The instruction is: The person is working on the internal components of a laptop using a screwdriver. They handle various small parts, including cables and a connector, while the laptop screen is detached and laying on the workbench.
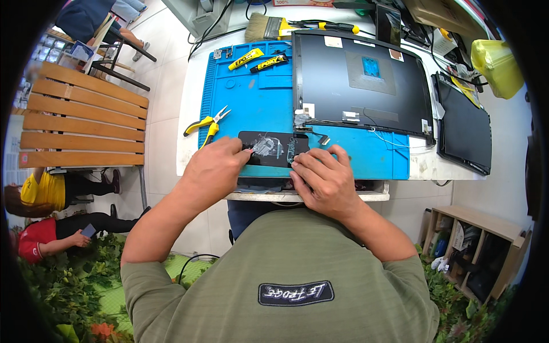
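Observation:
A dark, phone-sized flat panel (264,155) lies at the near edge of the blue work mat (257,111). Pale, glossy smears and light markings cover part of its top. My left hand (214,166) is over its left end, thumb and forefinger pinched together; whatever is between them is too small to make out. At the other end, my right hand (327,178) grips the panel's right near corner with curled fingers and thumb. Yellow-handled pliers (209,127) lie spread on the mat beside my left hand. Beyond them are a yellow tube (246,59) and a black-and-yellow tube (269,63).
A laptop lid (326,80) with loose cables covers the mat's right half. Another dark panel (466,126) leans at the table's right. A wide brush (264,27) and a yellow-handled tool (338,27) lie behind. A slatted bench (86,123) and people are at left.

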Motion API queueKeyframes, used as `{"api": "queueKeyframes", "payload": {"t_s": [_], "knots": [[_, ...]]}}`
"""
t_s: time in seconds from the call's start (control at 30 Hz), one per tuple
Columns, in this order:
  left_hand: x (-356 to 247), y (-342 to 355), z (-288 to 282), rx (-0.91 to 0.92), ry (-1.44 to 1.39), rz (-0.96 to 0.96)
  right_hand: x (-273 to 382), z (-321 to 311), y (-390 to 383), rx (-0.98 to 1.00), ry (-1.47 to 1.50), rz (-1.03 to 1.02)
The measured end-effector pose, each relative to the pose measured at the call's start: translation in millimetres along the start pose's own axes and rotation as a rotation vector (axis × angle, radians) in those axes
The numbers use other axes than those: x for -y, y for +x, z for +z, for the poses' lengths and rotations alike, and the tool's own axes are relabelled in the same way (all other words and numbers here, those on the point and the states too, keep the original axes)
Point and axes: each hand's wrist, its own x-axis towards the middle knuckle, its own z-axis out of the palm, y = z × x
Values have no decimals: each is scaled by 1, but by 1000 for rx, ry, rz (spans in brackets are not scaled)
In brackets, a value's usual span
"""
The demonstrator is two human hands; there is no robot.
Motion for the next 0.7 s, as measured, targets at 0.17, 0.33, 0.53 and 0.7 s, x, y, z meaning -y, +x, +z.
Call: {"api": "queueKeyframes", "payload": {"t_s": [0.17, 0.33, 0.53, 0.7], "knots": [[14, -5, -24, -11, -482, -318, -1, 2, 0, -1, 0, -9], [-1, 6, 14, -9, -814, -388, -3, 5, -1, -19, -7, -16], [-17, -6, 20, -55, -163, -100, -3, 4, -2, -11, -6, -7], [-21, 0, 2, 151, -11, -56, -3, 3, -1, 0, -1, -9]]}}
